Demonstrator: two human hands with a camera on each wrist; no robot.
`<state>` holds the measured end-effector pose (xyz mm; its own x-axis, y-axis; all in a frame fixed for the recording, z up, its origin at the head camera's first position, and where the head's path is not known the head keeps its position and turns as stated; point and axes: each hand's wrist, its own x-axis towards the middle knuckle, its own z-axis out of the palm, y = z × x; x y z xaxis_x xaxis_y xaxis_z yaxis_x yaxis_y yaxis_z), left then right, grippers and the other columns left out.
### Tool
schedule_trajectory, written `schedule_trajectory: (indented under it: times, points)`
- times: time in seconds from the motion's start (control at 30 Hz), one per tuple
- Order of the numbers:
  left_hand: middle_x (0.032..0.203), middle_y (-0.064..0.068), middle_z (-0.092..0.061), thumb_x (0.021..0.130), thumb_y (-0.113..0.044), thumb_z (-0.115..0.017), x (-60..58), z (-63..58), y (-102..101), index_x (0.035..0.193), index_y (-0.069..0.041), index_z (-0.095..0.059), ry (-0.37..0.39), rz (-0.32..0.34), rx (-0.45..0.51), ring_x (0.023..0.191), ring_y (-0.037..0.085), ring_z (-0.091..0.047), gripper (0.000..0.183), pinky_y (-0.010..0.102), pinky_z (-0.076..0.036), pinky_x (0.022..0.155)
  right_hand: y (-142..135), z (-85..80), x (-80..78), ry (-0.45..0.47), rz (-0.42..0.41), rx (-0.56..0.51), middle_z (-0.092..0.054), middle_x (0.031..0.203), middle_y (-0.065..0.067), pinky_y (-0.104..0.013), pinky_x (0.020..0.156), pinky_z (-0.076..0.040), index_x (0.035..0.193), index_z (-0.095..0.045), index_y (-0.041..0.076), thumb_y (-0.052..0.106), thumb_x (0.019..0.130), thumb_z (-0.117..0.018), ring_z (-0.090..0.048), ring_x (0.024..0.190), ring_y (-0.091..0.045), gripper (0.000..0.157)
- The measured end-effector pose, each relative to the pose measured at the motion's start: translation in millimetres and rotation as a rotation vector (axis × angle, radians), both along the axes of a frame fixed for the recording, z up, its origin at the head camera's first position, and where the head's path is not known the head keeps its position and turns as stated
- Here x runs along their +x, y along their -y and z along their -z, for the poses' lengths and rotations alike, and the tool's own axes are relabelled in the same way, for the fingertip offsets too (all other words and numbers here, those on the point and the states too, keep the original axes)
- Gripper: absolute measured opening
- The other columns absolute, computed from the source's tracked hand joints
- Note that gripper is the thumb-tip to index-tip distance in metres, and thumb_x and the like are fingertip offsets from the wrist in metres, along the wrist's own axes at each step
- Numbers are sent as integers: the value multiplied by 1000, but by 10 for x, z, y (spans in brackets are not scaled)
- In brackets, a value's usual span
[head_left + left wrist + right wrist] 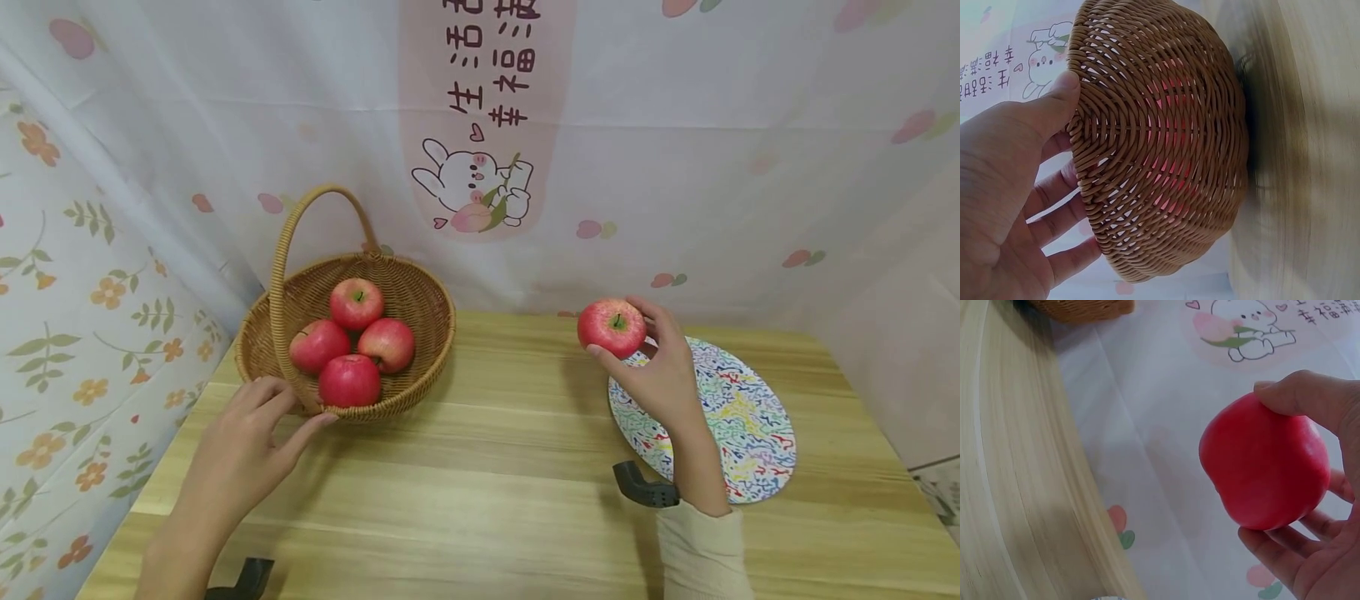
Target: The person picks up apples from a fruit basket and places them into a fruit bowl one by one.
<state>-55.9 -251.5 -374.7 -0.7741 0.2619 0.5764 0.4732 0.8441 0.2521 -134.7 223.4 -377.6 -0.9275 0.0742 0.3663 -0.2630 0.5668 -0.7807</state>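
Observation:
My right hand [667, 379] grips a red apple [611, 327] between thumb and fingers, held in the air above the far left edge of a round multicoloured plate [753, 425]. The right wrist view shows the thumb on one side of the apple [1266, 465] and the fingertips on the other. At the left, my left hand [236, 450] holds the near rim of a brown wicker basket [420, 387] beside the foot of its handle. In the left wrist view the thumb lies on the basket's rim [1088, 144], with fingers along its far side. Several red apples [350, 381] sit inside the basket.
Pale wooden table [450, 492] lies under everything. Behind it hangs a white printed curtain [637, 167], and a floral cloth [90, 333] hangs at the left. The basket's tall arched handle [279, 275] rises above its rim.

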Motion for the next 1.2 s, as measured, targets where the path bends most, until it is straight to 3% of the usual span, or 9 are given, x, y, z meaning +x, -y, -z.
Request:
schedule_trajectory:
  times: [0.13,0.27,0.47,0.7,1.2]
  points:
    - [90,4,-63,95,-44,-80,6,-5,-4,77,-13,-61,-4,9,-4,82,21,-57,40,31,-43,68,-69,27,11,16,24,0,-56,143,-9,-9,93,-46,152,-51,12,24,86,-90,-55,127,-27,78]
    - [89,5,-64,95,-44,-80,8,-2,-8,77,-12,-62,-7,3,-8,82,22,-59,41,38,-47,68,-165,37,15,33,62,5,-55,145,-11,-8,91,-45,153,-49,12,25,86,-89,-55,128,-29,79]
    - [89,5,-64,79,-22,-93,-12,-9,-38,78,-11,-63,7,4,-7,83,22,-59,32,36,-46,70,-292,46,29,61,119,8,-52,149,-13,-6,88,-44,157,-45,13,26,86,-89,-51,131,-36,84]
    - [89,4,-63,83,-24,-91,4,-22,-18,78,-12,-63,6,4,-4,83,21,-59,31,29,-42,73,-339,75,25,82,165,6,-52,150,-12,-7,89,-45,157,-45,15,27,86,-89,-50,134,-33,84]
    - [90,5,-64,75,-16,-94,-6,-8,-8,79,-12,-65,-5,18,0,81,20,-58,30,24,-40,72,-709,91,77,201,314,-123,-46,156,-4,-9,90,-48,159,-43,26,30,92,-85,-44,133,-18,79]
